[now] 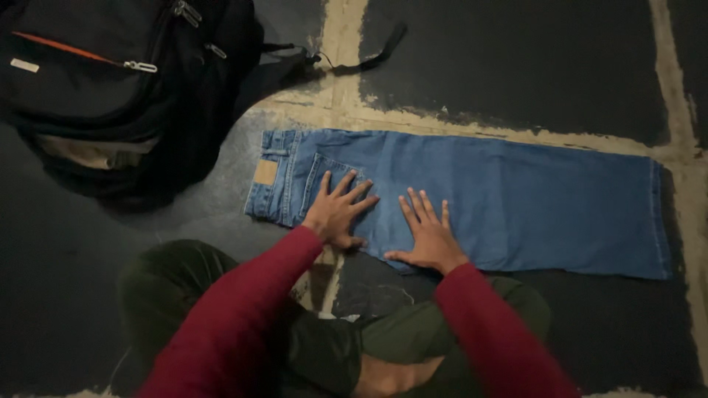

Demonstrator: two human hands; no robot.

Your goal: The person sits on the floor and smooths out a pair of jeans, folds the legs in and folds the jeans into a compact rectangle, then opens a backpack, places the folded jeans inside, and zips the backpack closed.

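Observation:
A pair of blue jeans (516,199) lies flat on the dark floor, folded lengthwise, waistband at the left with a tan patch, legs running to the right. My left hand (335,212) rests flat on the seat pocket area, fingers spread. Just to its right, my right hand (428,234) presses flat on the denim near the lower edge, fingers apart. Both arms wear dark red sleeves. Neither hand grips anything.
A black backpack (110,81) with an orange zip line sits at the upper left, and its strap (369,55) trails to the right. My crossed legs in dark green trousers (324,339) are below. Pale painted lines (343,81) cross the dark floor.

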